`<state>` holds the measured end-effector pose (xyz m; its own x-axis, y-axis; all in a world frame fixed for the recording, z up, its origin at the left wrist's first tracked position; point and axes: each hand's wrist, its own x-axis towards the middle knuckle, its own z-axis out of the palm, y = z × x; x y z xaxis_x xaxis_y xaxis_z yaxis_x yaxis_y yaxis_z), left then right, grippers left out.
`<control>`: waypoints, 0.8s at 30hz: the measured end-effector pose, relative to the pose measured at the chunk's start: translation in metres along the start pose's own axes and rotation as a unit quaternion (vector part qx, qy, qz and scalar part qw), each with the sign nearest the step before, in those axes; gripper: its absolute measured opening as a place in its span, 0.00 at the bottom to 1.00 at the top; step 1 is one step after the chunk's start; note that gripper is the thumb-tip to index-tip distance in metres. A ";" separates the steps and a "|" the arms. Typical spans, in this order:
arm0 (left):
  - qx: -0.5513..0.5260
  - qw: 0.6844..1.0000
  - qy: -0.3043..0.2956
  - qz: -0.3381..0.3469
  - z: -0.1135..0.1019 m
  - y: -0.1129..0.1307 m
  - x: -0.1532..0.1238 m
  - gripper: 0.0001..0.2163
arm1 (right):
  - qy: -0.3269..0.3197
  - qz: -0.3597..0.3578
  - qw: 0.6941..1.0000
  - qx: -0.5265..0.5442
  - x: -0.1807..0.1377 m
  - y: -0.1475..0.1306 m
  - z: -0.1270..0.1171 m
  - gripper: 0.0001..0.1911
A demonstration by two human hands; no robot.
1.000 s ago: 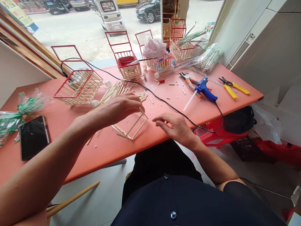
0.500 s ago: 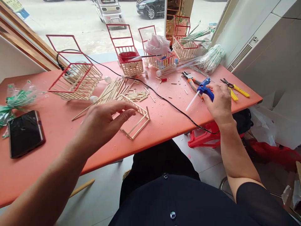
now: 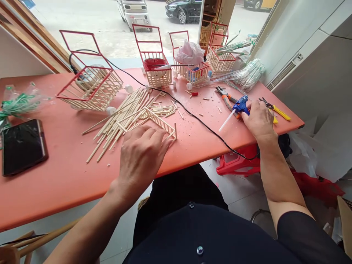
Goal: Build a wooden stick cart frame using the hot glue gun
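Observation:
My left hand lies palm down on the orange table, its fingers resting on a small frame of wooden sticks. A spread of loose wooden sticks lies just left of that frame. My right hand is closed round the handle of the blue glue gun, whose white glue stick points toward the frame. The gun's black cord crosses the table.
Several stick-and-red-wire carts stand at the back: one tipped over, others upright. Pliers and yellow-handled cutters lie by the gun. A black phone and green-wrapped bundle sit at left.
My right hand went from the table's front edge out to the glue gun and closed on it. My left hand lowered flat onto the stick frame.

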<state>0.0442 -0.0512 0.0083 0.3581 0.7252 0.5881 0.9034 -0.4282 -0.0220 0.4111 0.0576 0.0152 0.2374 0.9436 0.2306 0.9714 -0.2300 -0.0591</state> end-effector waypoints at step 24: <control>-0.124 0.984 -0.053 -0.113 0.007 0.002 -0.004 0.13 | 0.155 -0.016 0.969 0.194 -0.016 0.019 0.015 0.27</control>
<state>0.0461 -0.0513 0.0002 0.1897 0.8631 0.4680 0.8821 -0.3592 0.3048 0.4253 0.0415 -0.0046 0.2555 0.8182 0.5150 0.9184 -0.0390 -0.3937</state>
